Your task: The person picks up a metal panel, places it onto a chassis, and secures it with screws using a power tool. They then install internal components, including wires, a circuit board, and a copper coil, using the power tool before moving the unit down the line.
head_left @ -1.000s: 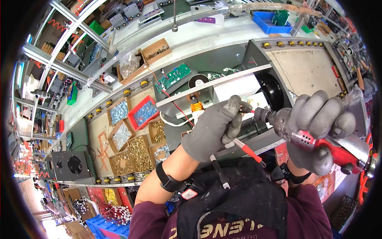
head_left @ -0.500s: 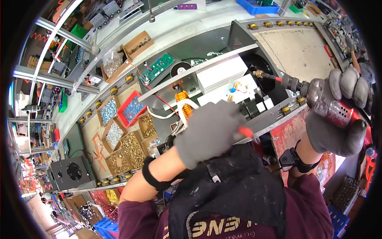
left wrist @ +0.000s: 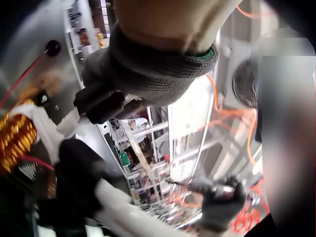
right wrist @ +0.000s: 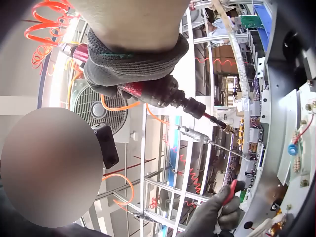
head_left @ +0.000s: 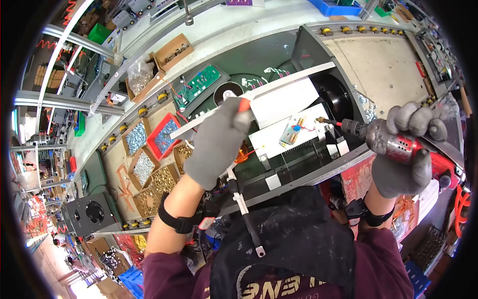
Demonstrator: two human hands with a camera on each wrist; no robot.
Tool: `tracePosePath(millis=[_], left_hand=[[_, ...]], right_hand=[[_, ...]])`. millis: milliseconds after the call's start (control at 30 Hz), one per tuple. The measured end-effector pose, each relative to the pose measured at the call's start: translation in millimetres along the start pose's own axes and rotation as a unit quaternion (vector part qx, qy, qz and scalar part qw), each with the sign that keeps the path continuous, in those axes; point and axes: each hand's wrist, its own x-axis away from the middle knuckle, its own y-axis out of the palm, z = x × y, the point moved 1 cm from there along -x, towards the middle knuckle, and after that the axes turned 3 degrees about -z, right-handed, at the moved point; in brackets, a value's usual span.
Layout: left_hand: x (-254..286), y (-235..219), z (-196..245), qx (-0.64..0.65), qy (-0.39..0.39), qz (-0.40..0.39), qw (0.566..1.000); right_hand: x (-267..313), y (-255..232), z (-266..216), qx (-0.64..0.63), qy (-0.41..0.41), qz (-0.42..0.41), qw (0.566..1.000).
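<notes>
Workshop racks and aluminium framing ringed a long tabletop [head_left: 383,74] with yellow rollers along its edge. On it sat a large dark metal chassis [head_left: 308,55], open on top, crossed by a white bar [head_left: 279,87]; inside lay a white plate [head_left: 279,134] carrying a small blue-and-copper component, with a black round fan opening to its right. A green circuit board [head_left: 199,84] lay at the chassis's far left end. Left of the chassis stood a cluster of cardboard boxes [head_left: 164,184] of screws, one tray [head_left: 163,135] among them red-walled. A black fan housing [head_left: 89,214] sat further left, at the near edge.

The right hand [head_left: 403,154], gloved in grey, was wrapped fully around the body of a red pneumatic screwdriver [head_left: 398,144], all fingers curled tight on it. The tool lay nearly level, its bit tip with a brass piece hovering just above the right end of the white plate.

The left hand [head_left: 216,142], also gloved, reached over the chassis's left part above an orange copper coil [head_left: 242,154]. Its fingers [head_left: 241,117] were curled around a small red-handled thing [head_left: 244,103] near the white bar; what that thing was could not be told.
</notes>
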Motion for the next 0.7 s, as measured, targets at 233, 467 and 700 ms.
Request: tracePosePath(millis=[233, 467, 700], left_hand=[[-39, 29, 5, -0.217, 0.050, -0.264, 0.938], [-57, 37, 6, -0.221, 0.111, -0.344, 0.906], [-65, 41, 2, -0.163, 0.095, -0.407, 0.894]], right_hand=[[4, 1, 38, 0.004, 0.079, 0.048, 0.996], [10, 2, 69, 0.034, 0.112, 0.022, 0.993], [10, 12, 72, 0.056, 0.149, 0.031, 0.987]])
